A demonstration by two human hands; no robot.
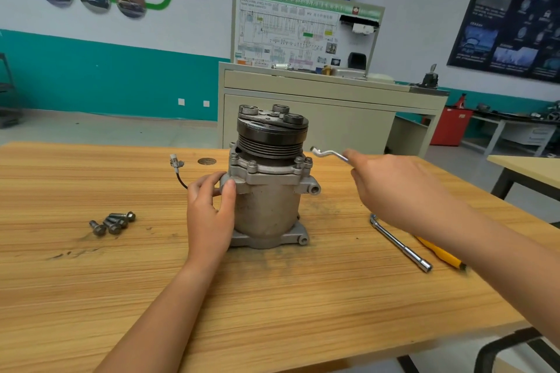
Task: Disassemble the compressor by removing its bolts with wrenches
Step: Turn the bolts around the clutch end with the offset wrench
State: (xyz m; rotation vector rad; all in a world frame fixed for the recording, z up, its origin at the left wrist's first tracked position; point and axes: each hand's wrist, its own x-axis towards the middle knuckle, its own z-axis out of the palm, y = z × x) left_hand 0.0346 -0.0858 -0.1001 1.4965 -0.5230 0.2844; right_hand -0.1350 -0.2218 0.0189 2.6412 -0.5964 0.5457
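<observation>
Bracing with thumb and fingers curled round the housing just under the flange, the left hand (209, 215) steadied the grey cast-metal compressor (266, 200), which stood upright mid-way across the wooden table (91, 281). The right hand (394, 188) pinched a thin chrome offset ring wrench (328, 154) in the air just right of the black grooved pulley (271, 136), off any bolt head. The unit looked heavy, rigid and grimy-slick, so grip the body or mounting ears, not the pulley, which would likely spin; loose dark bolts (112, 222) lay well left, a chrome socket bar (400, 242) on the right.
</observation>
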